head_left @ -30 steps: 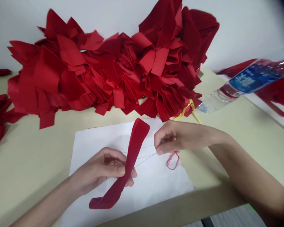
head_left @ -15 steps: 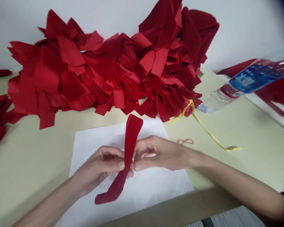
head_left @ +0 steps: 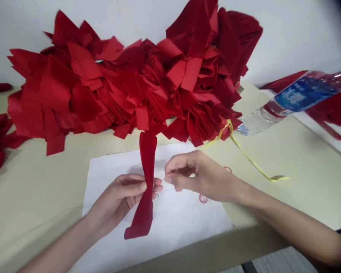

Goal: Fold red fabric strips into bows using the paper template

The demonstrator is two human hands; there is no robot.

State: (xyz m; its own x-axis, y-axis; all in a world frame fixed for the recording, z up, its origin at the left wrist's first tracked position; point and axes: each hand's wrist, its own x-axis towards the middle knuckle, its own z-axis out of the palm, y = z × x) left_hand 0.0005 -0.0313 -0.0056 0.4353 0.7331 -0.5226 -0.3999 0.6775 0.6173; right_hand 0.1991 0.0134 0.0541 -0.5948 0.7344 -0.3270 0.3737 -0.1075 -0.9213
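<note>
Pale beige table point(head_left: 42, 185) carries a heaped pile of red fabric pieces point(head_left: 130, 83) behind a white paper sheet point(head_left: 184, 227). Reaching in from the lower left, the left hand point(head_left: 116, 195) is curled nearly closed, pinching the middle of a red fabric strip point(head_left: 146, 159) above the sheet. The strip's long axis runs almost straight away from the person, its top just below the pile. Coming in from the right, the right hand point(head_left: 199, 178), just beside the strip, pinches a thin thread point(head_left: 166, 190) between thumb and forefinger, other fingers loosely curled.
</note>
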